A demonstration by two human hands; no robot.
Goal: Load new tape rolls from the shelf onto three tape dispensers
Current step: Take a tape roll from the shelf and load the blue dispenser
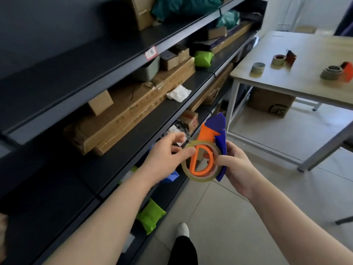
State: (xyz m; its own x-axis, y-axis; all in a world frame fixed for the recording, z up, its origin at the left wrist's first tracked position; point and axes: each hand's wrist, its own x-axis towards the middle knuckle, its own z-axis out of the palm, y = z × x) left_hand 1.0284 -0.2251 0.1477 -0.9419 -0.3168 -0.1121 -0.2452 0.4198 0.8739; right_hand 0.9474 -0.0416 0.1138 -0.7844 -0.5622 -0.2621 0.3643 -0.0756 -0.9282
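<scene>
An orange and blue tape dispenser (214,131) is in front of me, beside the dark shelf (122,142). My right hand (236,167) grips its blue body from the right. A clear tape roll (193,177) sits around the orange D-shaped hub (202,161). My left hand (168,155) pinches the roll's upper left rim with thumb and fingers. On the table (298,60) at the right lie a loose tape roll (257,69), a dark red dispenser with a roll (284,59) and an orange dispenser with a roll (338,72).
The shelves hold long cardboard boxes (133,109), small cartons, green packets (203,58) and a white crumpled bag (178,93). A cardboard box (271,105) stands under the table. My foot (182,229) is on the tiled floor between shelf and table.
</scene>
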